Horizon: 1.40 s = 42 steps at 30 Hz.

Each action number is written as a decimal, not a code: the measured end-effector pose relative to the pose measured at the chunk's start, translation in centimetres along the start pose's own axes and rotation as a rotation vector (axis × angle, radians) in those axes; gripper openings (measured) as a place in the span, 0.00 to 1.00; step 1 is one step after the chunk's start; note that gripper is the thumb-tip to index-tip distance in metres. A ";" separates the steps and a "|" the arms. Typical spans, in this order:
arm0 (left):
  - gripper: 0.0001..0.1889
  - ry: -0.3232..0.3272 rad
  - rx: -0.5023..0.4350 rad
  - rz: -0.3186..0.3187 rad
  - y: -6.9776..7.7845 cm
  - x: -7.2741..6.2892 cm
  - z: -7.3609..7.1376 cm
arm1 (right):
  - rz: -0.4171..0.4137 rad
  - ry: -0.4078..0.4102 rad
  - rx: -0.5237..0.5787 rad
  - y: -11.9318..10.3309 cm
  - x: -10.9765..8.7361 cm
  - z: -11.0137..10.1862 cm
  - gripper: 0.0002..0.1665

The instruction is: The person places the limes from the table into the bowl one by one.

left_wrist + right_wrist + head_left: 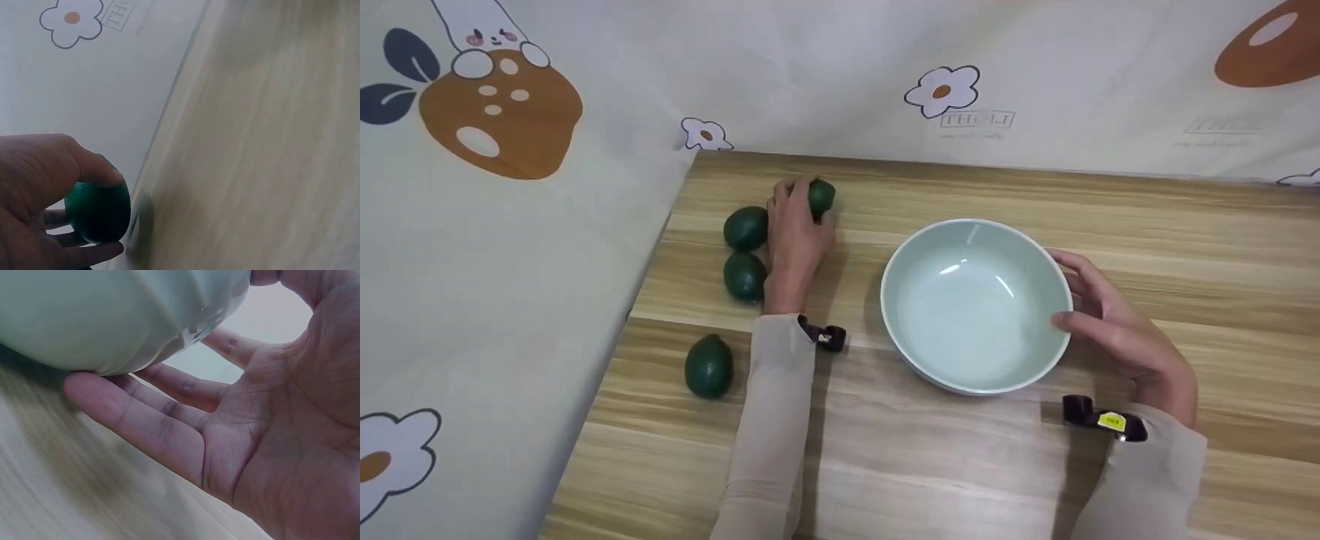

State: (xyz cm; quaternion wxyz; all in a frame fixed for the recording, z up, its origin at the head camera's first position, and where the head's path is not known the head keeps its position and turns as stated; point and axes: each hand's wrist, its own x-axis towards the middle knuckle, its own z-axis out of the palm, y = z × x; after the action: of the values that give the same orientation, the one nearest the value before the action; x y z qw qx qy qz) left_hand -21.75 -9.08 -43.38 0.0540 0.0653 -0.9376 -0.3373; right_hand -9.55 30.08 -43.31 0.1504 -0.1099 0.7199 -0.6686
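My left hand [796, 236] grips a dark green lime-like fruit [822, 196] near the table's back edge. In the left wrist view the thumb lies over this fruit [100, 211] and fingers curl beneath it. A pale green bowl [971, 315] stands to the right, with nothing inside. My right hand [1117, 330] holds its right side, thumb on the rim and fingers against the outer wall. The right wrist view shows fingertips touching the underside of the bowl [124, 320]. Two similar green fruits [746, 229] lie just left of my left hand, close together.
Another green fruit [709, 367] lies farther forward, left of my left forearm. The wooden table [930, 465] ends at a slanting left edge. A patterned white sheet [810, 75] hangs behind it and covers the left side.
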 end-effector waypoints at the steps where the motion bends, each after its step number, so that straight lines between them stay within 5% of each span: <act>1: 0.30 -0.004 0.001 0.000 0.0 0.0 -0.1 | 0.000 0.001 -0.008 0.0 0.0 0.0 0.44; 26: 0.32 -0.181 -0.107 -0.012 0.8 -0.6 -1.4 | 0.050 0.030 -0.056 -0.3 -0.1 0.0 0.44; 36: 0.32 -0.192 -0.161 -0.007 1.2 -1.1 -1.9 | 0.033 0.011 -0.060 -0.3 0.0 0.1 0.43; 42: 0.30 -0.193 -0.170 0.054 1.4 -1.1 -2.0 | 0.006 -0.002 -0.033 -0.2 0.0 0.0 0.43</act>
State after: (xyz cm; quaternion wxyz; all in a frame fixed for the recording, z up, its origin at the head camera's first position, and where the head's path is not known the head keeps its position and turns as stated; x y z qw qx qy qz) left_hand -20.48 -9.10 -41.05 -0.0223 0.0025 -0.9079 -0.4186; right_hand -9.53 30.13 -43.08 0.1515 -0.1109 0.7309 -0.6561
